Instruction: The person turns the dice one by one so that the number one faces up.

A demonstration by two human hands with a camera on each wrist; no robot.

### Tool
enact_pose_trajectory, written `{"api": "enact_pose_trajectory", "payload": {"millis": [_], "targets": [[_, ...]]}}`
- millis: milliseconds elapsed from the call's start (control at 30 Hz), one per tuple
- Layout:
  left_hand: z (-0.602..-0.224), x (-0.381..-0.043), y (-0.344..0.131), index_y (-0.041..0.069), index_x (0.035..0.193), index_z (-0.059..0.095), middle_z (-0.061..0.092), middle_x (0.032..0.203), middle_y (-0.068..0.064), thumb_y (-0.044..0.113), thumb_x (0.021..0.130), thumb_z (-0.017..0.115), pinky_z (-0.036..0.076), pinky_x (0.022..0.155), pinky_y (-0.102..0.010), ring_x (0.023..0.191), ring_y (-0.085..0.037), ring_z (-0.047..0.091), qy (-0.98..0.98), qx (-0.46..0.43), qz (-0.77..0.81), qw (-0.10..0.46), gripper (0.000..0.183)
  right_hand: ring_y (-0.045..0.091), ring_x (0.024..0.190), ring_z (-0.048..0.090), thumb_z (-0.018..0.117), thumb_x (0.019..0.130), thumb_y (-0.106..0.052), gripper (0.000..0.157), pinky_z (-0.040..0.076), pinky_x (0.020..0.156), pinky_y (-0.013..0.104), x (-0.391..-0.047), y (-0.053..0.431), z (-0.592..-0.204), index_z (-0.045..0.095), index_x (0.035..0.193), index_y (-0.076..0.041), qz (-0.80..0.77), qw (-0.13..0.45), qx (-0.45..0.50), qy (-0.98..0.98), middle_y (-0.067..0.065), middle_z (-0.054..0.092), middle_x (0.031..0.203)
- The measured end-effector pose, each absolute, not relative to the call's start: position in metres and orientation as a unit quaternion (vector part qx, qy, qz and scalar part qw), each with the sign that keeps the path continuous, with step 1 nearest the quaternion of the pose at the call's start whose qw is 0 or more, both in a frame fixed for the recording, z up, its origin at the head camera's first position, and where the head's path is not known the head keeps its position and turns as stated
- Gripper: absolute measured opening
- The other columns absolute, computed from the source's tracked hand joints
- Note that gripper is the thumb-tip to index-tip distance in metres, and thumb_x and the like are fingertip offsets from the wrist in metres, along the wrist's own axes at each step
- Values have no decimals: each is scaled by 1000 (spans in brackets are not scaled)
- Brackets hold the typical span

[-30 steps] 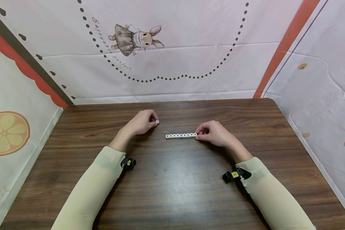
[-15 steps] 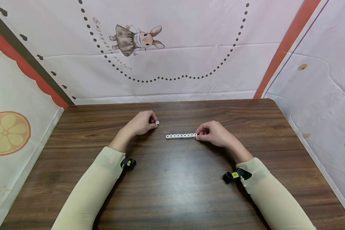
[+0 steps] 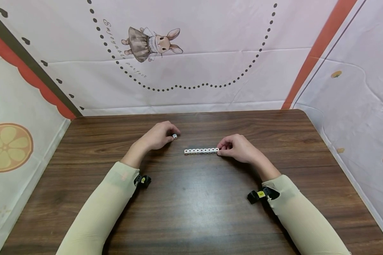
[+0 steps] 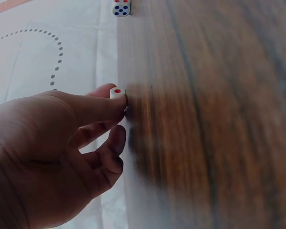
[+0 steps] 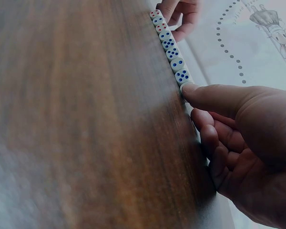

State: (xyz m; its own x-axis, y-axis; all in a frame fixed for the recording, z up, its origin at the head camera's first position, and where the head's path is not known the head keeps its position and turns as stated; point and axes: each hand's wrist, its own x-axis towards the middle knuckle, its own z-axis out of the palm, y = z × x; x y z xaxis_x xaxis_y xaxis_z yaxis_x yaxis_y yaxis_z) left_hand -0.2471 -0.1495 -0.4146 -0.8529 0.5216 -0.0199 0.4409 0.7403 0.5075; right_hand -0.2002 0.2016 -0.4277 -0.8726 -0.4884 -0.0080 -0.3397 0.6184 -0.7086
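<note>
A straight row of white dice [image 3: 199, 151] lies on the brown wooden table [image 3: 191, 219]. At its right end my right hand [image 3: 239, 148] grips the last die between thumb and fingers; the thumb tip covers part of that die in the right wrist view. A separate die [image 3: 174, 136] sits to the left of the row and a little farther back. My left hand [image 3: 158, 136] has its thumb against this die, with the index finger stretched past its far side. In the left wrist view, the die's red one-spot [image 4: 117, 91] shows above the thumb, which hides the rest.
A printed cloth with a rabbit picture [image 3: 150, 44] hangs behind the table's back edge. More cloth stands along the left and right sides. Each wrist wears a black camera [image 3: 142, 181] on a strap.
The left index finger has straightened and reaches farther right. The separate die has turned slightly and shows a five on top. The right hand and the row have stayed in place.
</note>
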Motion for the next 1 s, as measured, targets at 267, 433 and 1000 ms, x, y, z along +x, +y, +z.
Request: {"api": "enact_pose_trajectory", "payload": {"millis": [267,433,1000], "targets": [[-418,-248,-148,7,115,77,71,112,-7,6,99,75,49,101,-46,109,-26,65,930,252,254,85,16,14,79,62,85,92,-19,10,50,76,35,-201,201,-428,80,98,-13,-369,103,-230,895,-6,69,83],[-418,-248,-148,8,114,74,71,109,-7,9,101,72,49,96,-45,103,-25,64,932,232,263,90,14,14,78,62,86,92,-18,11,50,75,34,-200,201,-428,79,98,-12,-370,102,-232,894,-6,69,82],[-416,-247,-148,5,108,69,69,102,-9,8,99,71,51,88,-43,94,-24,64,933,219,274,78,10,15,76,61,86,92,-19,9,49,73,34,-201,201,-428,79,96,-14,-370,102,-227,895,-7,68,80]]}}
